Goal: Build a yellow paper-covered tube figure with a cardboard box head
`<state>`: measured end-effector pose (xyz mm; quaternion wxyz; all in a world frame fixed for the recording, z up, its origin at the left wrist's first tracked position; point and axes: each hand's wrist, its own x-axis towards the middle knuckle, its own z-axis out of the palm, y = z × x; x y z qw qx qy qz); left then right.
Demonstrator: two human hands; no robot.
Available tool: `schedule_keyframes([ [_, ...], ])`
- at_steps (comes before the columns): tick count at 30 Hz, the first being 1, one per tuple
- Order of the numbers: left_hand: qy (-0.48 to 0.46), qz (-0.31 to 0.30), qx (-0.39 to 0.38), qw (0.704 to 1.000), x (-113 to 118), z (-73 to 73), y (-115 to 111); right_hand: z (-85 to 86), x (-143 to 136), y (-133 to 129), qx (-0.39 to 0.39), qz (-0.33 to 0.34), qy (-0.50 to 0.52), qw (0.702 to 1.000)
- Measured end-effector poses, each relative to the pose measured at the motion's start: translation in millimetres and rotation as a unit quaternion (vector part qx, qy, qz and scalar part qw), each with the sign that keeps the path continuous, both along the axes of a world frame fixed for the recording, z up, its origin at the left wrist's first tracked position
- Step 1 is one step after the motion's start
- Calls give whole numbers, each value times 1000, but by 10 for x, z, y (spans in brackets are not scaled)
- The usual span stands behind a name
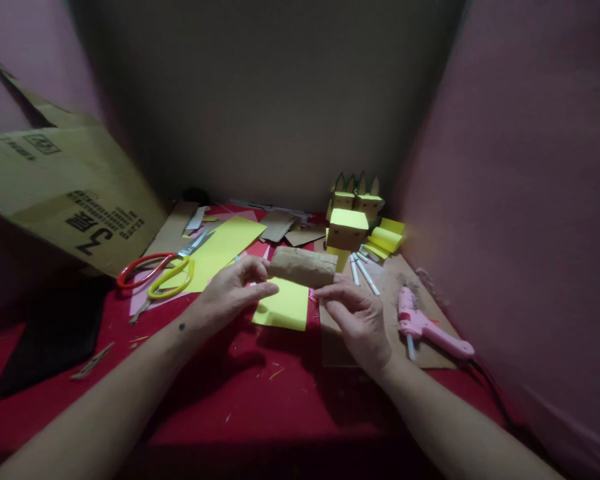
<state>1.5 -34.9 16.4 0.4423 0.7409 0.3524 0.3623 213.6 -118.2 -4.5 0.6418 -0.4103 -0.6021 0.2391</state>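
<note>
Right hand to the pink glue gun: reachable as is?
Probably yes. The glue gun lies on the cardboard sheet just right of the right hand, with nothing visible standing between. That hand seems to be supporting the brown roll, though, so it would likely need freeing first.

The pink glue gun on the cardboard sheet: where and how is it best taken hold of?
Probably by the handle, with the right hand, once free, coming from the near right. The glue gun lies on its side, the handle slanting out that way. The glue stick pokes from the body's near end and the cord leaves the handle's tip.
</note>
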Motion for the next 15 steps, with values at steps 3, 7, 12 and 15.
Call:
schedule_keyframes([
  [3,-97,10,-90,991,36,-22,-5,2,-45,-22,14,27,-18,999],
  [7,-127,17,-104,986,78,-5,-26,14,-86,-33,14,51,-11,999],
  [12,-176,33,-109,978,113,29,-76,36,-69,-52,-6,48,52,997],
  [15,-216,37,-88,972,119,28,-106,-2,-48,-54,-35,58,92,993],
])
